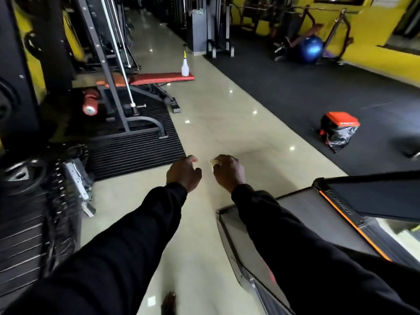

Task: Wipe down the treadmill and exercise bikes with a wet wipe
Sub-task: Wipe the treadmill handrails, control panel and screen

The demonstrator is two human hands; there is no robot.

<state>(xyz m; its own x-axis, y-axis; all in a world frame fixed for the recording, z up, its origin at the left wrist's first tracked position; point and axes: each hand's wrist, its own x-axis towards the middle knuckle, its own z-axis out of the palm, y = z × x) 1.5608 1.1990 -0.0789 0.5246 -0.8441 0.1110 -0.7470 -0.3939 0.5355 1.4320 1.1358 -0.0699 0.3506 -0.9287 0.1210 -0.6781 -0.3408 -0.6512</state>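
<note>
Both my arms, in black sleeves, reach forward over the shiny tiled floor. My right hand [228,172] grips a small pale wet wipe [213,163], a bit of which pokes out past the fingers. My left hand [183,173] hangs beside it with loosely curled fingers and holds nothing. The treadmill [329,214], grey with an orange stripe along its side rail, lies at the lower right, partly under my right forearm.
A red bench [159,78] with a white spray bottle [185,65] on it stands ahead on the left. An orange-lidded bin with a black liner [338,130] sits on the dark mat at right. Weight plates [20,173] and racks line the left side. A blue exercise ball [310,48] is far back.
</note>
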